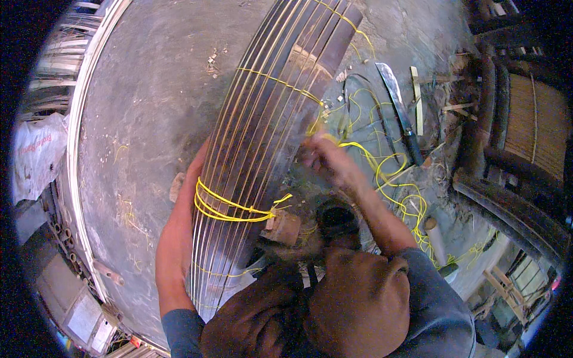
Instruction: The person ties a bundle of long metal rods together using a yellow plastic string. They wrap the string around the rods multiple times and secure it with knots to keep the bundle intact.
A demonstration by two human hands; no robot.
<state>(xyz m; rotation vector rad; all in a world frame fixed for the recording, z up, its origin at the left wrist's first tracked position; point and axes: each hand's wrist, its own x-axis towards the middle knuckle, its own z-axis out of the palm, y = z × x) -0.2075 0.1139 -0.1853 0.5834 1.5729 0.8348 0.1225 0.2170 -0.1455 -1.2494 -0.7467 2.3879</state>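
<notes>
A long, curved bundle of dark slats (256, 131), pale along their edges, stands upright and leans before me, its lower end near my lap. Doubled yellow cord (233, 212) wraps it low down, and thinner yellow ties cross it higher up. My left forearm (176, 244) runs along the bundle's left side; the hand passes behind the slats, hiding its fingers. At the right edge my right hand (322, 158), blurred by motion, is closed around yellow cord (349, 144). That cord trails away to the right in loose loops.
On the floor at right lie a large knife (397, 107) with a dark handle and a pale wooden strip (416, 101). Wood chips (218, 61) are scattered at far left. A white sack (39, 152) is at the left edge; a woven-panel wooden frame (531, 119) is at right.
</notes>
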